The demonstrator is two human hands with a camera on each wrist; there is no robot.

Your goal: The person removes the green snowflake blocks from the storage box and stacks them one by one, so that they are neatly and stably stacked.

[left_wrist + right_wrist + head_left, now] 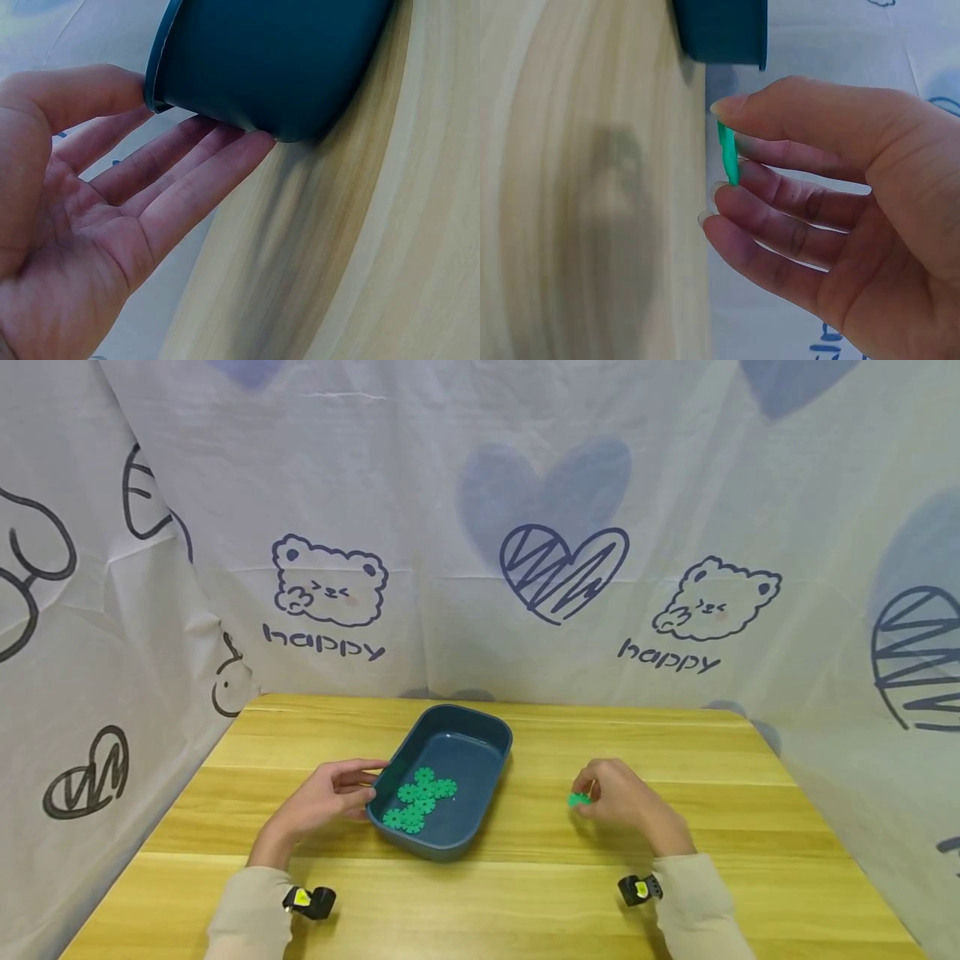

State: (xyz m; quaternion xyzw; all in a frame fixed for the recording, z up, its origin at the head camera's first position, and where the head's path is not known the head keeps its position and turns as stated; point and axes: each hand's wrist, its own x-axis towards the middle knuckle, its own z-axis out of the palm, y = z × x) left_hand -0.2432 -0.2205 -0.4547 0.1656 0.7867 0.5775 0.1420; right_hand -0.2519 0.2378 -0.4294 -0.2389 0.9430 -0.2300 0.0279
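Note:
My right hand pinches a green notched plastic disc between thumb and fingertips, held above the tabletop to the right of a dark blue bin. Seen edge-on in the right wrist view, the disc looks thin. Several green snowflake-shaped discs lie together in the near left part of the bin. At the bin's left side, my left hand touches its outside, thumb at the rim and the other fingers fairly straight against the wall.
The bin stands tilted at an angle on a light wooden table. White cloth printed with hearts and bears hangs behind the table and along its sides. A small black wrist device sits by each sleeve.

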